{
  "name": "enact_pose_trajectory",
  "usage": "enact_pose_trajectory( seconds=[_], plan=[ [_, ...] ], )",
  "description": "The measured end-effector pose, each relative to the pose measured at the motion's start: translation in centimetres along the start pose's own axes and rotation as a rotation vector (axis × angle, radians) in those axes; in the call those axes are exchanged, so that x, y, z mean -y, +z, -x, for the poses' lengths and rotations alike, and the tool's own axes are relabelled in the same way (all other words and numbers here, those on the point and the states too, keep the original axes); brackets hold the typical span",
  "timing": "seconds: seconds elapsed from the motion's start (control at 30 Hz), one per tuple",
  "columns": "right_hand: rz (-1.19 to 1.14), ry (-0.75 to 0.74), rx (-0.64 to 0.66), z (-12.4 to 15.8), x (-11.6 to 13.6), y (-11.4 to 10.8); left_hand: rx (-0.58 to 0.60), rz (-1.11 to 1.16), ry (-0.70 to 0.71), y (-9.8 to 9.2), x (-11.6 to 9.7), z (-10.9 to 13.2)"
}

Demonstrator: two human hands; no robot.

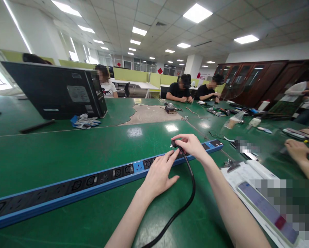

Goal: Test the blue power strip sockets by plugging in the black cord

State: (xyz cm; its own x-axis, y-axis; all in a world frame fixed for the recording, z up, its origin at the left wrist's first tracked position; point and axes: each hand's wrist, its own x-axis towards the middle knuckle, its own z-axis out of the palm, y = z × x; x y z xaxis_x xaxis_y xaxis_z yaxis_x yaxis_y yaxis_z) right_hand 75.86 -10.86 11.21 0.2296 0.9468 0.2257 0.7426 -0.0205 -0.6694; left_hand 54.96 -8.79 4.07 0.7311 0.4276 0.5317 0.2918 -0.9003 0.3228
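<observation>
Green tabletop (66,148), power strip (105,176) slanting up rightward, plug (174,143) pointing left

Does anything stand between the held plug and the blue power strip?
Possibly the left hand: it spreads over the power strip, close to the plug in the right hand. Nothing else visible does.

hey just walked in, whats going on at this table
A person's right-hand grip holds a black plug by a long blue power strip, its metal prongs exposed and not in a socket. The left-hand grip lies over the strip, thumb out, close to the plug. The plug's black cable curves down across the green table to the picture's lower edge.
</observation>
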Motion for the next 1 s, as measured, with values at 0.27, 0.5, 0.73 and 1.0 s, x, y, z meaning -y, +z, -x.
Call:
enact_pose_trajectory(
  seconds=[0.27, 0.5, 0.73, 1.0],
  plan=[
    [-0.233, -0.026, 0.25, 0.4, 1.1, 2.5, -0.103, -0.056, 0.056, -1.6, -2.2, -0.9],
    [-0.428, 0.02, 0.473, 0.9, 1.5, 2.8, -0.31, -0.072, 0.021, -1.3, -1.6, -1.1],
    [-0.354, -0.163, 0.643, 1.4, 2.3, 1.6, -0.621, 0.403, -0.476, -1.6, 0.6, -1.2],
    [0.161, -0.238, 0.173, 0.8, -0.2, -1.5, -0.297, 0.332, -0.424, -0.5, 4.4, -0.2]
  ],
)
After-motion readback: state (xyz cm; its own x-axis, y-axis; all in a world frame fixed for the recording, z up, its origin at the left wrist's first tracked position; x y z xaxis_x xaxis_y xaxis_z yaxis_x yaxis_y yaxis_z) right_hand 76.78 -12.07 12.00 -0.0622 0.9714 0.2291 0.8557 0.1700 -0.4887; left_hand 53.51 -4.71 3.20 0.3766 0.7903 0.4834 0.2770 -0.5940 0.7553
